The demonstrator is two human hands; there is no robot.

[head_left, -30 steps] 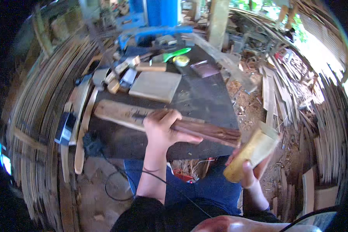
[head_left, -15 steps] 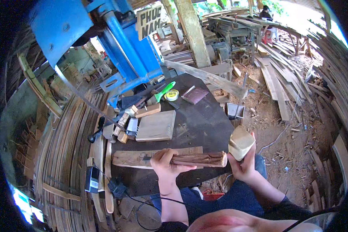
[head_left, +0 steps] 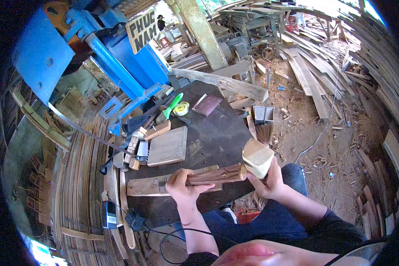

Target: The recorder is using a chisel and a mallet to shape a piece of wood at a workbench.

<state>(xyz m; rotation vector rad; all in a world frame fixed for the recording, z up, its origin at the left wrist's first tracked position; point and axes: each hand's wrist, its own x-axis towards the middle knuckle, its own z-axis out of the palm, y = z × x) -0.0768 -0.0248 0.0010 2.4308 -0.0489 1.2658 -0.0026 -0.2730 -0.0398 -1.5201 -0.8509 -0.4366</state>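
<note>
My left hand [head_left: 182,185] is closed around a reddish-brown length of wood [head_left: 217,174] with a rough, grooved surface, held level above the dark table [head_left: 217,137]. In my right hand [head_left: 268,182] is a pale wooden block [head_left: 258,158] with several cut faces, gripped low between thumb and fingers. The right end of the brown wood comes up against the block's lower left side; whether they touch I cannot tell. Beneath my left hand a long flat board [head_left: 142,187] lies along the table's near edge.
A square board [head_left: 167,146], small wood offcuts [head_left: 157,130], a green-handled brush [head_left: 174,104], a yellow tape roll [head_left: 181,109] and a maroon sheet [head_left: 208,105] lie on the table. Behind stands a blue machine [head_left: 119,66] with a thin blade [head_left: 86,131]. Planks [head_left: 312,84] cover the ground at right.
The pale block has moved left and down, closer to the end of the brown wood. My view has shifted, so the table and machine sit further left. Both hands keep their hold.
</note>
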